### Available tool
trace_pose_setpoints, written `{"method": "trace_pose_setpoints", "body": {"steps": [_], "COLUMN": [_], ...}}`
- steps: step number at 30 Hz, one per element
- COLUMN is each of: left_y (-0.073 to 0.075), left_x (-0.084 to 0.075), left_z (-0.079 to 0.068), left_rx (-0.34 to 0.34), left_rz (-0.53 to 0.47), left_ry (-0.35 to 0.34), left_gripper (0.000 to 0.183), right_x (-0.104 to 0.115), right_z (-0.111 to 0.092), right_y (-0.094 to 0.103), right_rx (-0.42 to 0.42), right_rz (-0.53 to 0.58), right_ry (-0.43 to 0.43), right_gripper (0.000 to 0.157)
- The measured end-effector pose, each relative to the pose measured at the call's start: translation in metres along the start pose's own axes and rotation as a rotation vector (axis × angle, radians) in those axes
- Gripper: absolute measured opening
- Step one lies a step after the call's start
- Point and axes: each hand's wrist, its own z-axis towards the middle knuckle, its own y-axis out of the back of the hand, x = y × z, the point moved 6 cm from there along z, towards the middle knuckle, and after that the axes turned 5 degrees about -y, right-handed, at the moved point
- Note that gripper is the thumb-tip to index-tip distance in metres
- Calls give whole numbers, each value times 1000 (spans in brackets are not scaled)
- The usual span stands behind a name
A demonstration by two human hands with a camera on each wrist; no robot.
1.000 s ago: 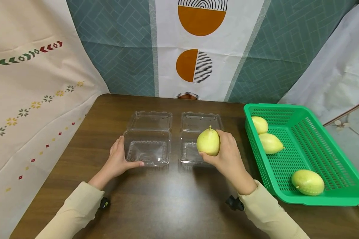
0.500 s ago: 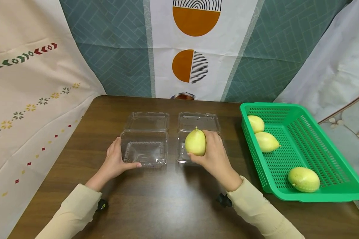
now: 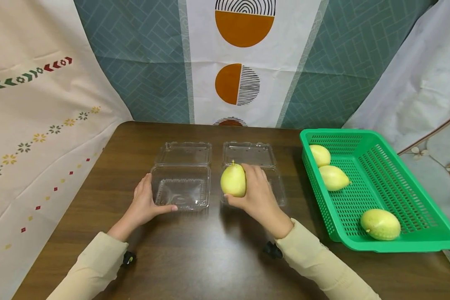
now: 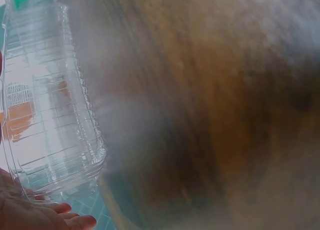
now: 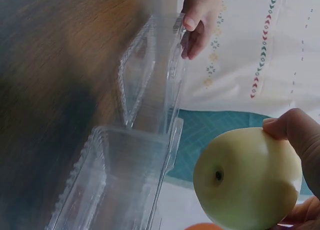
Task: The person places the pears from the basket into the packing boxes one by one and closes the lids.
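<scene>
My right hand [image 3: 260,198] holds a yellow-green pear [image 3: 233,180] by its side, stem up, above the near left part of the right clear plastic clamshell box [image 3: 275,183]. In the right wrist view, the pear's underside [image 5: 245,182] shows, with the thumb pressed on it. My left hand [image 3: 144,202] rests against the left clear clamshell box [image 3: 181,193], fingers along its left side and the thumb stretched along its front edge. Both boxes have their lids laid back. Nothing is visible inside the left box; the pear and hand cover part of the right one.
On the right stands a green plastic basket [image 3: 382,179] with a yellow-green fruit [image 3: 380,225] near its front and two more [image 3: 333,178] along its left side. The brown wooden table [image 3: 195,258] ends at hanging cloths behind and at the left.
My right hand has carried the pear leftward, from over the middle of the right box toward its left edge. The left hand keeps its place at the left box. The head view has shifted slightly.
</scene>
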Motion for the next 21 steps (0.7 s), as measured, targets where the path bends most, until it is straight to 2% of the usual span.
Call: {"method": "trace_pose_setpoints", "body": {"steps": [9, 21], "left_y": [0, -1], "left_x": [1, 2], "left_z": [0, -1], "left_rx": [-14, -29], "left_rz": [-3, -3], "left_ry": [-17, -20], "left_gripper": [132, 132], "right_x": [13, 24], "right_z": [1, 2], "right_y": [-14, -33], "right_rx": [57, 89], "right_rz": [21, 8], "right_ry": [6, 64], "right_gripper": [76, 80]}}
